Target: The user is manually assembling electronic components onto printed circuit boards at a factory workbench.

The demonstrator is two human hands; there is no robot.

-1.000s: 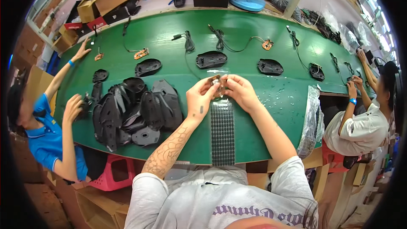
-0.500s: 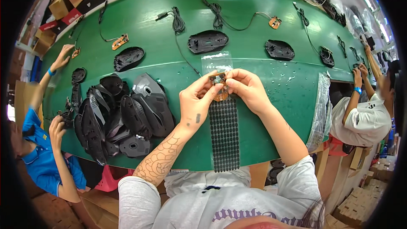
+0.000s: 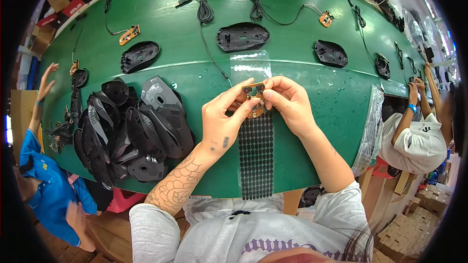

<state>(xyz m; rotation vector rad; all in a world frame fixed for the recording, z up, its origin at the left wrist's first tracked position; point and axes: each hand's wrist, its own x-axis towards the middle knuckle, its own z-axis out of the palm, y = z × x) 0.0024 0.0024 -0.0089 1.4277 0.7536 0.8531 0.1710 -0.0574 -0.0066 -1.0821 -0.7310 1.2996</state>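
Observation:
Between my hands is a small orange circuit board (image 3: pixel 254 111) with dark parts along its top. My left hand (image 3: pixel 225 112) pinches it from the left, thumb lying across its face. The fingers of my right hand (image 3: pixel 288 101) close on its upper right corner; whether they hold a smaller part there is hidden. A clear strip with rows of black oval pads (image 3: pixel 256 160) lies on the bench beneath the board. From behind my left hand a black cable (image 3: pixel 206 48) runs away to a tied coil. Beyond my hands rests a black mouse base shell (image 3: pixel 243 36).
Left of me, black mouse shells (image 3: pixel 136 126) are piled up. More bases (image 3: pixel 140 57), (image 3: pixel 331 53) and boards with cables (image 3: pixel 129 35), (image 3: pixel 326 18) are spread over the green bench (image 3: pixel 302 68). A clear plastic bag (image 3: pixel 369 129) lies at right. Co-workers sit on both sides.
My hands still hold the board at nearly the same place. The whole view has shifted slightly. The left co-worker's near hand has dropped from the bench, and the other has drawn back.

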